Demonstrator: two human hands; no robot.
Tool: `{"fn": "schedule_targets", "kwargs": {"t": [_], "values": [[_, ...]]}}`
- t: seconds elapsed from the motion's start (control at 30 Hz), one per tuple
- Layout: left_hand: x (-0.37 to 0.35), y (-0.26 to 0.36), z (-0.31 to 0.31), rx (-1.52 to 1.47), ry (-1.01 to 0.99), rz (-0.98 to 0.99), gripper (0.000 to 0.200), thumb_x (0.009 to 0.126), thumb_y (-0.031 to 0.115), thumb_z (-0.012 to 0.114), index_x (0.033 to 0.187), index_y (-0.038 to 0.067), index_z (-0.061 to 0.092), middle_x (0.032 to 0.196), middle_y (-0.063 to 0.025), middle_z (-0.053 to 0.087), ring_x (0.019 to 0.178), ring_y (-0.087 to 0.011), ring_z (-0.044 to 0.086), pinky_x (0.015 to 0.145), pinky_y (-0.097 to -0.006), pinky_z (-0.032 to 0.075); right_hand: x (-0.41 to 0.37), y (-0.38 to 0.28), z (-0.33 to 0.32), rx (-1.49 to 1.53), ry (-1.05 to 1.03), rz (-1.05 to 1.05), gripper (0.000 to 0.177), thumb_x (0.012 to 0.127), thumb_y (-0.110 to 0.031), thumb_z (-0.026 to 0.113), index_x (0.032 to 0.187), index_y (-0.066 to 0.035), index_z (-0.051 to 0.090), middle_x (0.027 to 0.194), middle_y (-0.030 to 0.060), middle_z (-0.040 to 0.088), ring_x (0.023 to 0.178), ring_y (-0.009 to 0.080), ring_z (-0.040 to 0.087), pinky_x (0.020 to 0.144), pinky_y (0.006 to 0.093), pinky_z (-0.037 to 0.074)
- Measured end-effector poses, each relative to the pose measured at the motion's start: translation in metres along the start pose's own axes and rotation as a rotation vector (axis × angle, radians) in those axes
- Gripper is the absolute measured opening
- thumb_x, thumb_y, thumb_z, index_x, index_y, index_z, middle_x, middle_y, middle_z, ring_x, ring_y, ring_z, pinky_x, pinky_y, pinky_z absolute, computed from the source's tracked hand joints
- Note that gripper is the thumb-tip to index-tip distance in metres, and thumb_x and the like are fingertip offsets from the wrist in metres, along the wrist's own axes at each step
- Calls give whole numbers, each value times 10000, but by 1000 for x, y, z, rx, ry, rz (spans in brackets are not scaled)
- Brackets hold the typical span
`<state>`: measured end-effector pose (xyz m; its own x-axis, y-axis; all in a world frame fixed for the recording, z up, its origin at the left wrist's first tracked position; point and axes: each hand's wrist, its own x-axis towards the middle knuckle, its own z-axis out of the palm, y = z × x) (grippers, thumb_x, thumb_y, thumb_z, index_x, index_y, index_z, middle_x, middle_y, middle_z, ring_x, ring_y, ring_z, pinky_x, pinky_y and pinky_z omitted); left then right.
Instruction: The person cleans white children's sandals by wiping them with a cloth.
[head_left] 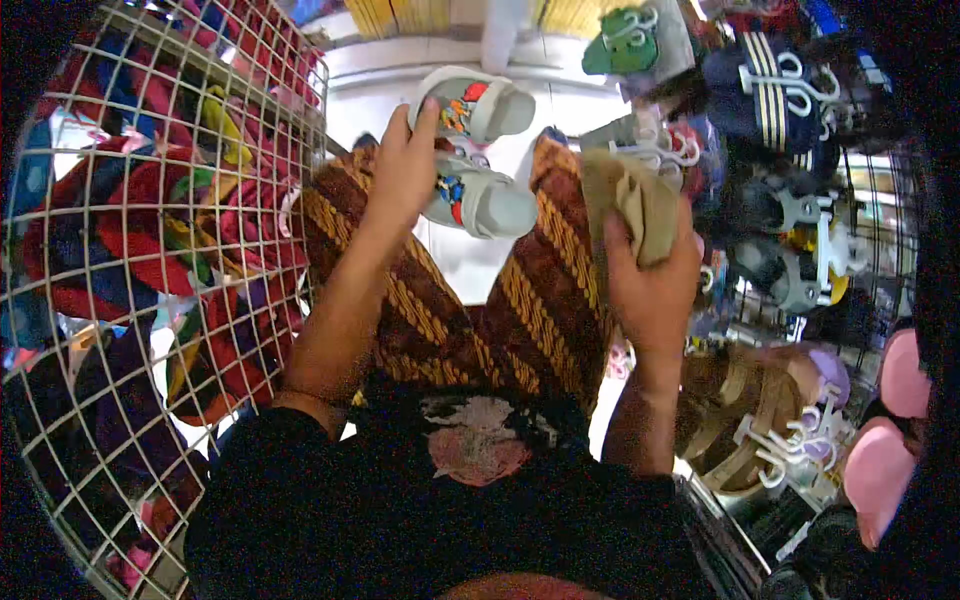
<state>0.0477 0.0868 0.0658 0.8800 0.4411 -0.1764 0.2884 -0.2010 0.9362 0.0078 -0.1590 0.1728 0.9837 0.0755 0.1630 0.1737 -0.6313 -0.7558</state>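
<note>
A pair of light grey slide sandals (506,209) with colourful printed straps hangs in front of me, one above the other. My left hand (402,165) is closed on the pair at the left side, and part of where they join is hidden behind the fingers. At the right, a folded tan cloth (648,212) is gripped in my right hand (655,285), thumb toward the sandals. The cloth and the sandals are apart. Both hands are over my patterned brown trousers (520,325).
To the left stands a wire mesh bin (180,210) packed with colourful items. Racked footwear on white hangers lines the right, including navy striped slides (765,95), brown sandals (735,400) and pink ones (880,470). Green footwear (622,42) is at the top. White floor tiles (455,270) show between my legs.
</note>
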Motion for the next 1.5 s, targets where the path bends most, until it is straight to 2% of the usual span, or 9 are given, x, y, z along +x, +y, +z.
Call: {"fn": "schedule_targets", "kwargs": {"t": [0.13,0.2,0.27,0.37,0.43,0.77,0.9,0.97,1.5], "values": [[62,52,-14,-77,55,-68,682,947,506,494,1276,-91,472,1183,-237,584,1085,-274,562,935,-361,436,115,21,65,205,313,-143,361,842,-136,719,1160,-8,605,1048,72,661,930,169,606,817,304,489],[98,44,-15,-96,79,-73,677,945,503,496,1265,-93,477,1182,-234,585,1077,-276,564,926,-370,438,178,52,109,439,55,-166,340,845,-129,699,1147,1,611,961,54,669,824,156,607,730,308,511],[144,1,-7,-127,118,-52,689,938,510,495,1272,-92,472,1192,-242,583,1070,-297,573,923,-372,439,200,72,149,526,-69,218,265,866,-163,652,1090,-23,637,835,47,659,683,146,601,618,309,515],[173,-74,6,-92,116,-134,613,948,503,486,1150,-63,602,983,-213,673,934,-281,630,860,-368,465,198,170,237,1132,-271,668,382,905,-186,610,1255,-52,536,1083,79,616,987,172,611,807,347,523],[213,-175,14,-6,162,-178,542,959,471,486,953,-45,650,890,-199,674,843,-264,628,773,-367,471,199,157,241,924,-332,687,340,913,-258,623,1181,-49,602,1010,53,659,856,177,636,744,337,529],[219,-123,40,462,166,-76,537,946,479,499,787,-20,620,705,-253,608,713,-440,606,654,-477,460,233,143,288,-51,-331,395,498,719,-453,769,949,-23,670,884,198,695,826,336,676,752,392,516],[203,-104,35,434,152,-46,467,945,433,537,796,-5,599,691,-242,608,669,-432,603,618,-472,462,228,145,296,-150,-362,368,480,721,-463,756,918,-39,647,889,204,690,862,392,656,749,436,508],[199,-102,28,393,165,-45,462,946,430,539,784,0,584,689,-236,611,661,-427,606,612,-470,465,231,145,293,-189,-447,423,583,702,-400,766,1183,-110,609,1003,203,681,970,369,651,820,442,522],[200,-135,41,298,93,-40,511,926,471,558,782,-19,579,656,-217,606,654,-407,611,609,-445,467,220,162,292,-174,-455,262,523,724,-375,771,1124,-88,594,971,194,674,937,379,652,802,464,519]]}}
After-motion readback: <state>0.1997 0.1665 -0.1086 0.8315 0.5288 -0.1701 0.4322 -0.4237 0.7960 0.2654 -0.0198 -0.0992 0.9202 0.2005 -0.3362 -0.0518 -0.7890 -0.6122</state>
